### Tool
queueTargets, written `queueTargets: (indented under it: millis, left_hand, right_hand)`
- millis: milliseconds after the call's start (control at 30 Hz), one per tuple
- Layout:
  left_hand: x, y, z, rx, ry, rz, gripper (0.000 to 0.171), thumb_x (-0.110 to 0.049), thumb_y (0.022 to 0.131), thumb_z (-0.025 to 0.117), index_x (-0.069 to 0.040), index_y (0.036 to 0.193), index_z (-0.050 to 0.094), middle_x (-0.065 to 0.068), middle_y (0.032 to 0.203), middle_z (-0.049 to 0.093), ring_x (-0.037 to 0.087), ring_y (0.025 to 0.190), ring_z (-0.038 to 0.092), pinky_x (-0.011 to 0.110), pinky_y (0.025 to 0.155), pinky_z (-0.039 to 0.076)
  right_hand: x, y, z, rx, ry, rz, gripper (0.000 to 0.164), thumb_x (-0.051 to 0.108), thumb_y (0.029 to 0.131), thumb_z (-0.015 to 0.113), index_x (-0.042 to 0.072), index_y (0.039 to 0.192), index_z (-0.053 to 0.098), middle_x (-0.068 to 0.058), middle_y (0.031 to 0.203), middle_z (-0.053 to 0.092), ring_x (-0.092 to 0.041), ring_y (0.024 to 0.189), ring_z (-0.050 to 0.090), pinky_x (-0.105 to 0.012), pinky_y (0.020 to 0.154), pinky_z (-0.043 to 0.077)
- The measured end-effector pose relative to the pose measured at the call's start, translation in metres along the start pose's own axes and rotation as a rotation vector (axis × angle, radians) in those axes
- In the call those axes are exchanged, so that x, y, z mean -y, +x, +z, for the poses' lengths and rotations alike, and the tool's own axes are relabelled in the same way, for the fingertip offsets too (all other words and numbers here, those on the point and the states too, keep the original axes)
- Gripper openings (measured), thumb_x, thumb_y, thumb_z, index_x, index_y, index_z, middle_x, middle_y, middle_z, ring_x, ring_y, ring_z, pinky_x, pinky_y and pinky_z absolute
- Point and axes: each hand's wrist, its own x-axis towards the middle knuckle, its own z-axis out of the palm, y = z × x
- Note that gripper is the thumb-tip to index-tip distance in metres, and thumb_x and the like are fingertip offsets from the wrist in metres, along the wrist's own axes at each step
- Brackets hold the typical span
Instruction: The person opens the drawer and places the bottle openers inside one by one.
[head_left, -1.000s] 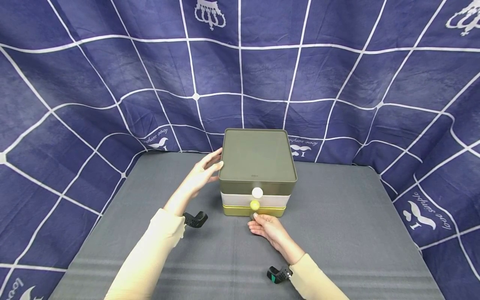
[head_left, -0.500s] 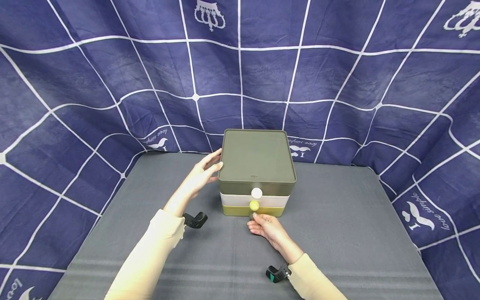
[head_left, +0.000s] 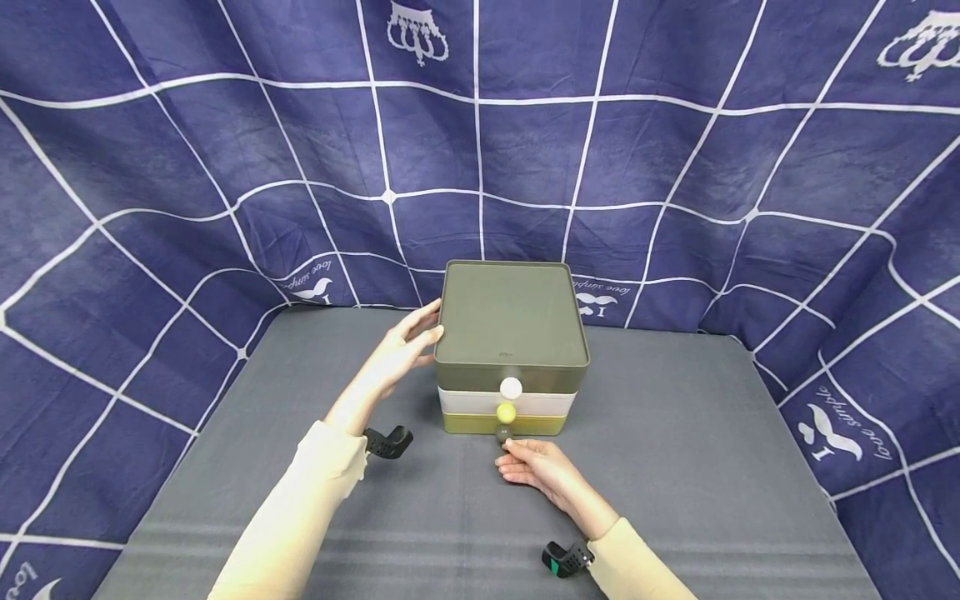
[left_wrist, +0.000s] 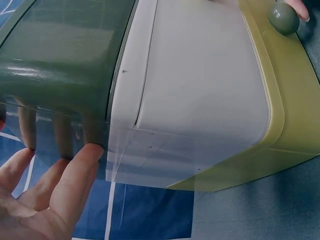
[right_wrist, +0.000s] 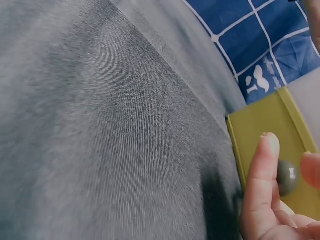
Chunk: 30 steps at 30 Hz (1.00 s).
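Note:
A three-tier drawer box stands on the table. Its dark green top tier (head_left: pixel 512 312) has a white knob (head_left: pixel 511 388), the white middle tier (head_left: pixel 465 402) a yellow knob (head_left: pixel 506 413), and the yellow bottom drawer (head_left: pixel 465 423) a dark green knob (left_wrist: pixel 284 18). My left hand (head_left: pixel 401 350) rests spread fingertips against the top tier's left side, as the left wrist view shows. Just in front of the dark green knob is my right hand (head_left: pixel 543 472). In the right wrist view its thumb and index finger stand apart on either side of that knob.
Grey cloth covers the table (head_left: pixel 675 433). A blue curtain with white grid lines (head_left: pixel 540 150) hangs behind the box and along both sides. A black wrist mount (head_left: pixel 388 442) sits by the left wrist, another black mount (head_left: pixel 567 558) by the right.
The yellow drawer's front has moved in slightly, and its bright top rim no longer shows. My right hand has drawn back a little, uncovering the dark green knob. My left hand keeps its place.

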Motion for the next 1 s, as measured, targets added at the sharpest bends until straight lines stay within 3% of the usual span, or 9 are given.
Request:
queueTargets:
  millis: [267, 667, 1000]
  left_hand:
    - [-0.001, 0.000, 0.001, -0.006, 0.019, 0.020, 0.058, -0.017, 0.103, 0.049, -0.012, 0.156, 0.026, 0.021, 0.160, 0.028, 0.040, 0.141, 0.038, 0.056, 0.107, 0.043]
    - [-0.004, -0.006, 0.000, -0.034, 0.047, 0.040, 0.055, -0.017, 0.104, 0.049, -0.008, 0.154, 0.030, 0.020, 0.157, 0.034, 0.037, 0.140, 0.042, 0.051, 0.105, 0.047]
    - [-0.020, -0.011, -0.007, -0.094, 0.091, 0.089, 0.050, -0.009, 0.103, 0.045, -0.002, 0.151, 0.034, 0.023, 0.155, 0.036, 0.040, 0.140, 0.040, 0.053, 0.107, 0.045]
  right_hand:
    - [0.022, -0.031, -0.020, 0.039, -0.063, -0.023, 0.047, 0.014, 0.102, 0.052, -0.023, 0.128, 0.043, -0.002, 0.090, 0.072, -0.006, 0.082, 0.069, -0.020, 0.078, 0.059]
    - [0.081, -0.062, -0.053, -0.054, -0.162, -0.143, 0.049, 0.015, 0.102, 0.054, -0.022, 0.131, 0.042, -0.002, 0.095, 0.071, -0.008, 0.088, 0.070, -0.022, 0.082, 0.059]
    - [0.131, -0.068, -0.073, -0.204, -0.207, -0.279, 0.031, 0.014, 0.102, 0.054, -0.011, 0.119, 0.052, 0.004, 0.089, 0.072, -0.006, 0.084, 0.071, -0.023, 0.082, 0.059]
